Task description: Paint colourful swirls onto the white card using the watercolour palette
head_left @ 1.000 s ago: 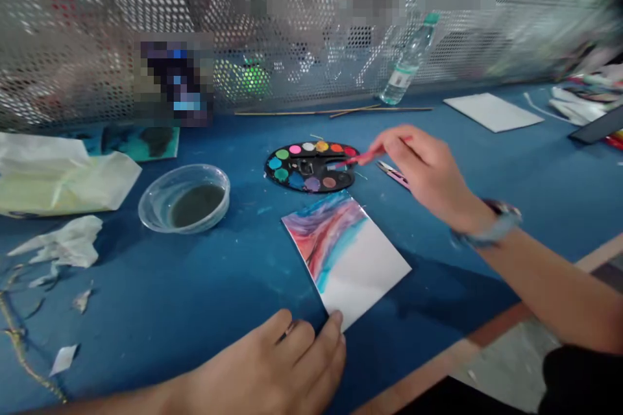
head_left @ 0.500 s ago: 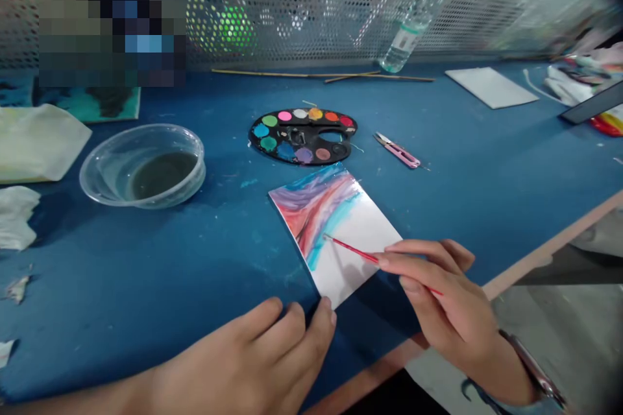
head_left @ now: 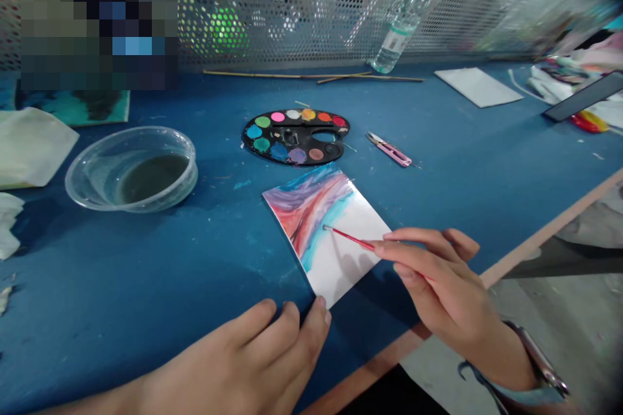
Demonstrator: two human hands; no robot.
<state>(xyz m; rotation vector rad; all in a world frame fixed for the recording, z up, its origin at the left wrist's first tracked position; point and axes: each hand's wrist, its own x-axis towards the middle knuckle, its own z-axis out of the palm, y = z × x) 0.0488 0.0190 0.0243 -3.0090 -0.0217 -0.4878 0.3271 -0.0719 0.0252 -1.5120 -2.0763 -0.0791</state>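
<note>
A thin red paintbrush is pinched in my right hand, its tip on the blue-green band of a small white canvas. Red, purple and blue strokes cover the canvas's upper left; its lower right is white. My left hand lies at the near corner of the canvas, fingers slightly spread, a fingertip touching that corner. Just beyond the canvas sits a black oval palette with several round paint wells. To its right are pink thread snips.
A clear bowl of dark water stands left on the blue table. Thin sticks, a plastic bottle and a white board are at the back, before a perforated metal screen. Crumpled tissue lies far left.
The view has shifted slightly, so most things sit a little further left. The brush tip has moved slightly up along the blue-green band. My left hand remains at the canvas corner.
</note>
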